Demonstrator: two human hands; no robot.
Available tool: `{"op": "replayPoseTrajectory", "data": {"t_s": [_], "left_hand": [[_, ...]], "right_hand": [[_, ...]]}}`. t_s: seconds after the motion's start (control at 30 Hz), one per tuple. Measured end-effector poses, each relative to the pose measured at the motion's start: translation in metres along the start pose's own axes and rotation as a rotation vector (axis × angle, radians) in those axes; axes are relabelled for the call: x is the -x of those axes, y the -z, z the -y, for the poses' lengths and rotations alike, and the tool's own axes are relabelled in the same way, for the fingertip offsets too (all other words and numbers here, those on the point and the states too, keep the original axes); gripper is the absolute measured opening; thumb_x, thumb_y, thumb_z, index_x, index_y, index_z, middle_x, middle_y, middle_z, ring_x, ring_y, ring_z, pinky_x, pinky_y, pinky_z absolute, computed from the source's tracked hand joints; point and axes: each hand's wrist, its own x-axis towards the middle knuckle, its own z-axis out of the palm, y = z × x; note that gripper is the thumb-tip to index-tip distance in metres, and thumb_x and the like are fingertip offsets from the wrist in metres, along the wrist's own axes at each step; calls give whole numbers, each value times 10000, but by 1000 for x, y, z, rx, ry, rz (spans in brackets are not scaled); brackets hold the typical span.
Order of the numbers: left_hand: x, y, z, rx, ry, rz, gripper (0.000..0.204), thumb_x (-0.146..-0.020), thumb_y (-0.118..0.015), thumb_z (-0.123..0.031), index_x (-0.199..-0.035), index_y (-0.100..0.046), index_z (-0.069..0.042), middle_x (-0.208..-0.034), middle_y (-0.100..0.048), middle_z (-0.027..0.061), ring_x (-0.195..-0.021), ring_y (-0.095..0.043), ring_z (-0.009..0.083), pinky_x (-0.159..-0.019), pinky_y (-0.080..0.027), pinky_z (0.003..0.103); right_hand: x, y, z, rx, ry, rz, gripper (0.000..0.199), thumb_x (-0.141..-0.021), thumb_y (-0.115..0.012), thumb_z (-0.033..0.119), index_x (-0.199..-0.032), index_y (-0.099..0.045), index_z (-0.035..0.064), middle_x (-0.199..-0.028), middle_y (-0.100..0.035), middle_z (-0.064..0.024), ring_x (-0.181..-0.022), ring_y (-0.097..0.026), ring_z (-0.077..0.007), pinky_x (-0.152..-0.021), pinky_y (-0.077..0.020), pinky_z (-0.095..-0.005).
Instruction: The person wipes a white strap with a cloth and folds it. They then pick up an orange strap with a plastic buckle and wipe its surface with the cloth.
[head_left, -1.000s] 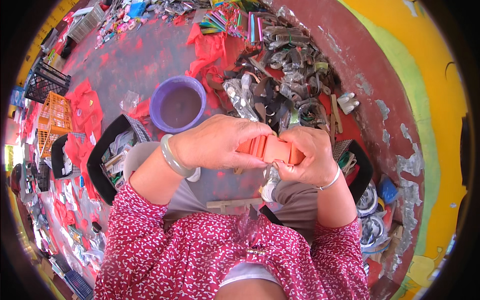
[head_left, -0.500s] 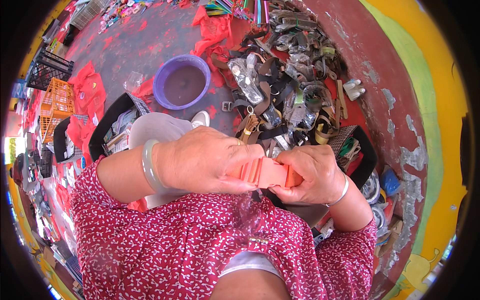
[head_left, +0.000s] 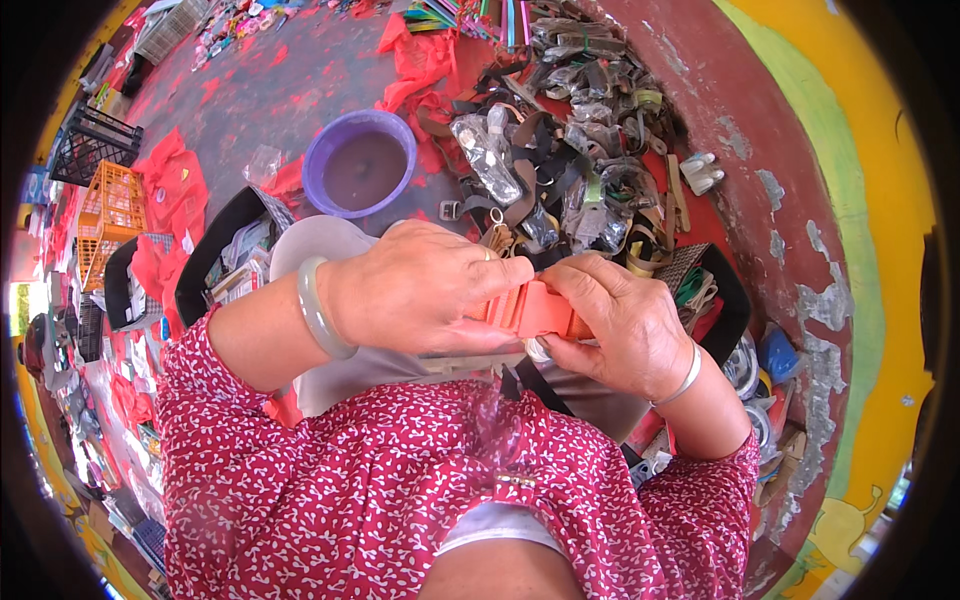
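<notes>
Both my hands hold a small orange bundle (head_left: 543, 312) in front of my waist. It shows ridged, stacked layers on its left and a smooth, wider band over its middle; its exact kind I cannot make out. My left hand (head_left: 415, 290) grips the left end, thumb on top and fingers curled beneath. My right hand (head_left: 635, 325) pinches the right end between thumb and fingers, covering that part. Just under the bundle, beside my right thumb, shows a small pale, roundish piece (head_left: 537, 350).
A purple basin (head_left: 318, 190) of dark water stands ahead. Belts and clear plastic wrappers (head_left: 590, 150) are heaped at the far right. Open black-edged boxes (head_left: 735, 300) flank my knees. Orange crates (head_left: 110, 210) stand at the left, and a peeling red wall (head_left: 800, 230) runs along the right.
Both hands remain on the orange bundle, which has shifted slightly right and up. My right fingers now lie more over its top, and the pale piece shows beneath.
</notes>
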Motion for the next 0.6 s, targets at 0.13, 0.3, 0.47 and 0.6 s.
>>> {"op": "replayPoseTrajectory", "data": {"t_s": [0.13, 0.3, 0.47, 0.6], "left_hand": [[-1, -3, 2, 24, -54, -24, 590, -654, -732, -302, -1111, -510, -2, -608, -484, 49, -525, -507, 214, -463, -369, 320], [-10, 6, -10, 37, 28, 184, 562, -693, -700, -333, -1114, -499, -20, -644, -526, 67, -559, -535, 260, -490, -389, 355], [-21, 9, -24, 55, 139, 353, 519, -720, -672, -366, -1065, -483, -27, -748, -562, 118, -657, -563, 310, -573, -433, 385], [-21, 2, -33, 227, 133, 213, 494, -736, -659, -365, -1042, -482, -19, -843, -563, 156, -742, -566, 331, -630, -452, 395]], "right_hand": [[3, 5, 7, 110, 6, 54, 451, -637, -689, 210, -989, -532, -24, -825, -568, -146, -691, -589, -290, -574, -488, -343], [11, 9, 11, 119, 70, 24, 420, -630, -693, 229, -927, -553, -33, -766, -561, -151, -647, -578, -300, -562, -483, -347], [18, 10, 10, -37, 2, -15, 373, -648, -685, 256, -898, -567, 6, -744, -561, -133, -646, -580, -302, -560, -479, -359], [24, 15, 12, -172, -55, -38, 353, -651, -694, 273, -871, -574, 24, -723, -559, -124, -647, -580, -303, -555, -474, -358]]}}
